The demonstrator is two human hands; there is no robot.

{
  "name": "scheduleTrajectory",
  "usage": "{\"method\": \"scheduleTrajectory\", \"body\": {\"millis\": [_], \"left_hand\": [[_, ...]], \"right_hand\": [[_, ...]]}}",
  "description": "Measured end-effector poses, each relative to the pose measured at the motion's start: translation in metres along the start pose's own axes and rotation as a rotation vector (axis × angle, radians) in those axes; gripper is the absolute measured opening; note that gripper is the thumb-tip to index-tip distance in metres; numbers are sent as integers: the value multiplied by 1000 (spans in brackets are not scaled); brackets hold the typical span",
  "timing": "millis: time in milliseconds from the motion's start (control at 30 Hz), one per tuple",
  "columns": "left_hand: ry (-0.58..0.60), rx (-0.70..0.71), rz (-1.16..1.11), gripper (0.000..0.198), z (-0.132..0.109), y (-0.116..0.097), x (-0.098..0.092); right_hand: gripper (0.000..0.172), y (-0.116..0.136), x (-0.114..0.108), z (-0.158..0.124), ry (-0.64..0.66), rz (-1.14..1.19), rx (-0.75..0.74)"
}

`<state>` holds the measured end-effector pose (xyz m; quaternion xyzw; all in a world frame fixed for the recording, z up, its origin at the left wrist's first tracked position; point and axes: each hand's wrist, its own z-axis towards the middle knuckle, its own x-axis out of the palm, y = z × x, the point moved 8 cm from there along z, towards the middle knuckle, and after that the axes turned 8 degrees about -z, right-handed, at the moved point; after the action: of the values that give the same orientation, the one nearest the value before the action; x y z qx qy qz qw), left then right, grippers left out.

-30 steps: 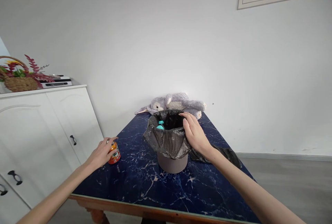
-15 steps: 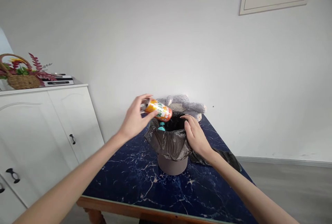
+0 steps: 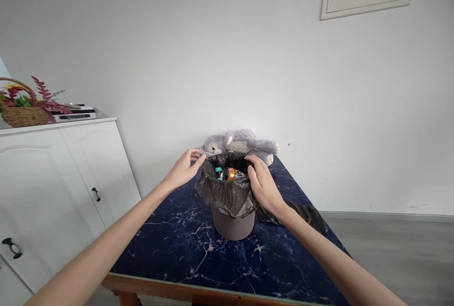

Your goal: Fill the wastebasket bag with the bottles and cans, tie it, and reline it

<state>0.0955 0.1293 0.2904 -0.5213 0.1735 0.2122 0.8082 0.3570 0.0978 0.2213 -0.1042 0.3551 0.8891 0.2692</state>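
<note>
A grey-brown trash bin (image 3: 234,228) stands on the table, lined with a black trash bag (image 3: 227,197) folded over its rim. Inside lie an orange drink can (image 3: 237,173) and a bottle with a teal cap (image 3: 218,170); their lower parts are hidden. My left hand (image 3: 186,166) is at the bin's left side with thumb and fingers apart and nothing between them. On the right, my right hand (image 3: 264,180) grips the bag-covered rim, its fingers over the edge.
Behind the bin a grey plush toy (image 3: 241,144) lies against the wall. Another black plastic bag (image 3: 305,216) is spread on the blue marbled table (image 3: 170,258), to the right. A white cabinet (image 3: 85,164) stands left, bearing a wicker basket (image 3: 24,114) of flowers.
The drink can has left my left hand and now lies inside the bin. My left hand has moved slightly down and left. The right hand stays at the rim.
</note>
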Motion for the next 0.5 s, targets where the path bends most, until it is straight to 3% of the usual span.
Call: {"method": "scheduleTrajectory", "body": {"millis": [100, 200, 333, 500], "left_hand": [[56, -158, -33, 71, -3, 28, -2], [120, -233, -99, 74, -8, 40, 6], [167, -252, -167, 69, -14, 38, 15], [182, -219, -133, 57, -36, 20, 9]], "right_hand": [[51, -8, 3, -1, 20, 43, 97], [55, -13, 7, -2, 64, 92, 160], [56, -17, 6, 1, 101, 128, 171], [57, -17, 2, 3, 187, 196, 204]]}}
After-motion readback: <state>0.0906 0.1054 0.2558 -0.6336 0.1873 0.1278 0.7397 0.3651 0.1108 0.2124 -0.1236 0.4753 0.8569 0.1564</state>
